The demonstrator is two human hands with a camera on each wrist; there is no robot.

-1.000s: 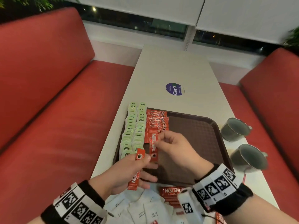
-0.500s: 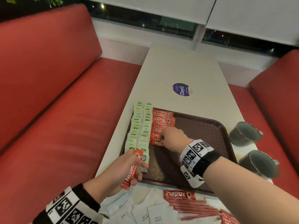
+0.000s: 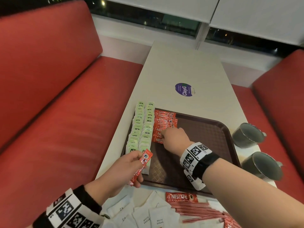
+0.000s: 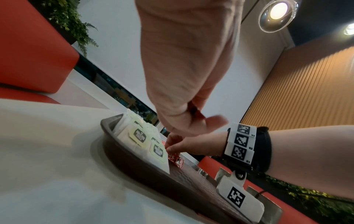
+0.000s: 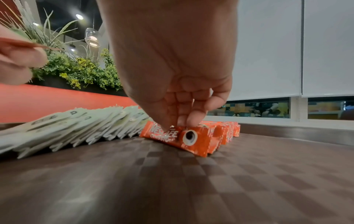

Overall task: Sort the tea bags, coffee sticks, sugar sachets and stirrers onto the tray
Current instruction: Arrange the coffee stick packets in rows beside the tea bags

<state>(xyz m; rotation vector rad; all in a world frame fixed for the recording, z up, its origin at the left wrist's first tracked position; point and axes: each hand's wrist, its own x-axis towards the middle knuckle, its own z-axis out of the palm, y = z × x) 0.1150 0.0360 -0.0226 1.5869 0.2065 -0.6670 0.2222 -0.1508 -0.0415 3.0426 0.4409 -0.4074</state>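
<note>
Left hand (image 3: 121, 168) hovers at the tray's near-left corner, fingers wrapped round one red coffee stick (image 3: 141, 167). Beside it, two rows of green tea bags (image 3: 141, 129) line the brown tray (image 3: 205, 129). Then the coffee stick row (image 3: 164, 120), and the right hand (image 3: 175, 137), fingers (image 5: 191, 121) bunched, tips pressing on the nearest stick (image 5: 178, 136). On the surface (image 3: 181, 66) nearer: sugar sachets (image 3: 153, 219), stirrers (image 3: 197, 209).

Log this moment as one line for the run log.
right hand: setting coffee stick at near end of row on tray | left hand: holding another coffee stick | sugar sachets, stirrers: off tray
</note>
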